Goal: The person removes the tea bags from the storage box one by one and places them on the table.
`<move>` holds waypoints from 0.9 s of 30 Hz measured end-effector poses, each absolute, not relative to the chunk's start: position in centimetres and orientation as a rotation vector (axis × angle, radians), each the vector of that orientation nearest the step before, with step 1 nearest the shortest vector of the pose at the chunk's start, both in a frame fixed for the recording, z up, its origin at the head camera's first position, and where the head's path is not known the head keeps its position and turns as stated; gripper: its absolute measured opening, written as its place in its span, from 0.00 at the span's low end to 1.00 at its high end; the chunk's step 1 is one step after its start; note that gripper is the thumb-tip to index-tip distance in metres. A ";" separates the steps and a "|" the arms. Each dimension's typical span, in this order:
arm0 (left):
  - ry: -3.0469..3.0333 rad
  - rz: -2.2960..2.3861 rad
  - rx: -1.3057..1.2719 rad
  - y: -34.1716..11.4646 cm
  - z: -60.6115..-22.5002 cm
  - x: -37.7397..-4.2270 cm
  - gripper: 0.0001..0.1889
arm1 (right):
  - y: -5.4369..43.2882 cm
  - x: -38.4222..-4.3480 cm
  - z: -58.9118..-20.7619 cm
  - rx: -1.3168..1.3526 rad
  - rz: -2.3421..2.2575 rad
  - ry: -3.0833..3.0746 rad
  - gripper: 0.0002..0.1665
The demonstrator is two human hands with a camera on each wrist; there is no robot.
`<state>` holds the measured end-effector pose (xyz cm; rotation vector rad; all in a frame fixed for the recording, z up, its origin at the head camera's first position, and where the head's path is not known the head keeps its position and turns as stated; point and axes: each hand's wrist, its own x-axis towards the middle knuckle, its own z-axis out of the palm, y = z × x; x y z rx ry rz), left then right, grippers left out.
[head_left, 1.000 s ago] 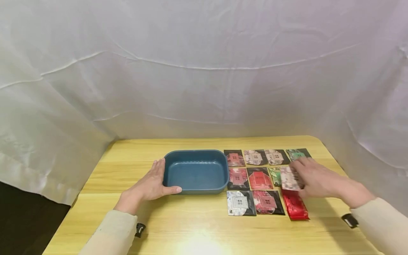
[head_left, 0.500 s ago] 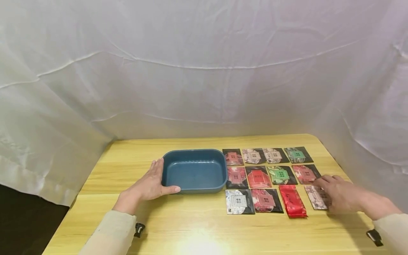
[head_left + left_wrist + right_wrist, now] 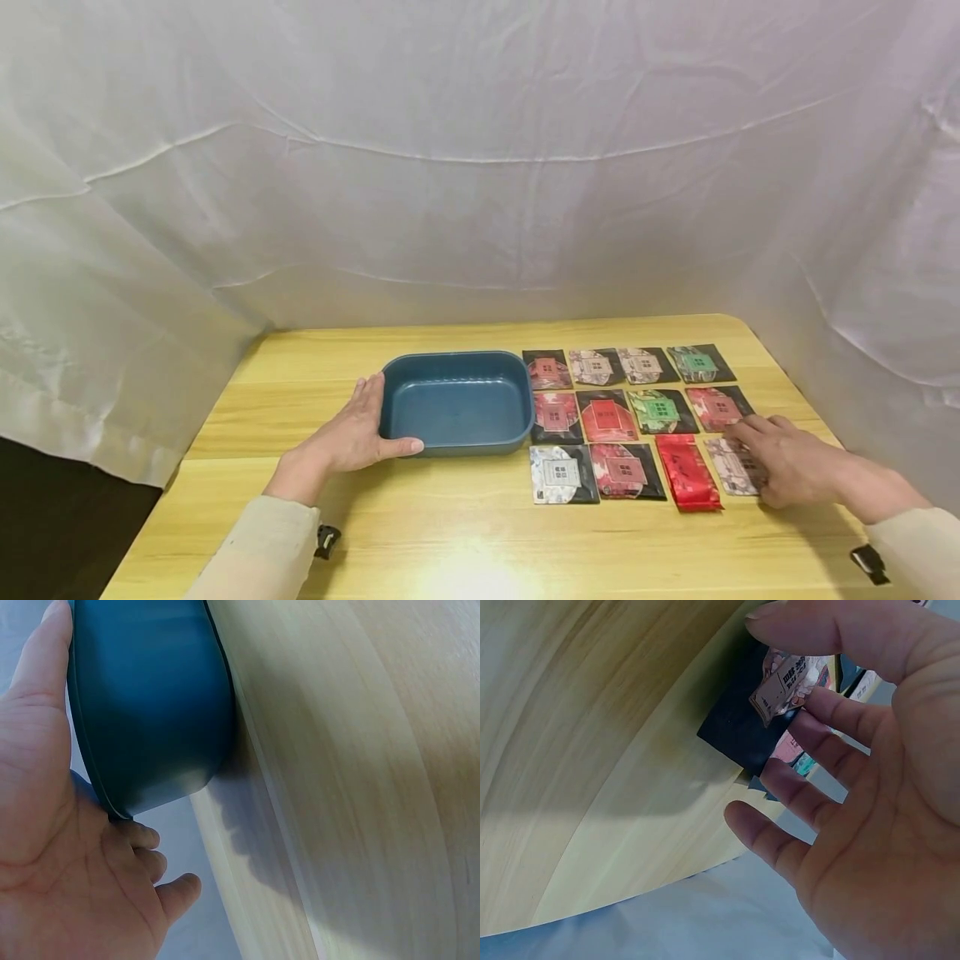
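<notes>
My left hand (image 3: 345, 437) rests against the left end of a dark blue rectangular basin (image 3: 457, 448), thumb along its near side and fingers straight at its end. In the left wrist view the palm faces the basin wall (image 3: 150, 705). At the right, my right hand (image 3: 795, 462) touches a flat pale-and-black printed packet (image 3: 731, 467) on the table. The right wrist view shows thumb and loosely spread fingers at either side of this packet (image 3: 731, 720); its right part is hidden in the head view. Left of it lies a shiny red packet (image 3: 688, 475).
Several flat square packets lie in rows right of the basin, among them a green-labelled one (image 3: 660, 410) and a white one (image 3: 562, 473). The wooden table (image 3: 420, 533) is bounded behind and at both sides by white cloth (image 3: 480, 208).
My right hand has carried the pale packet from over the middle row to the lower right, set it down beside the red packet, then shifted it slightly left. The left hand stays put.
</notes>
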<state>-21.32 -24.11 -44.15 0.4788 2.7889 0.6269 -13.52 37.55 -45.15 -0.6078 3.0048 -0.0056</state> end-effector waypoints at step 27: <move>2.801 0.653 0.479 -23.7 -44.5 -20.6 0.72 | 28.6 -14.5 -43.9 -0.522 -0.313 3.206 0.39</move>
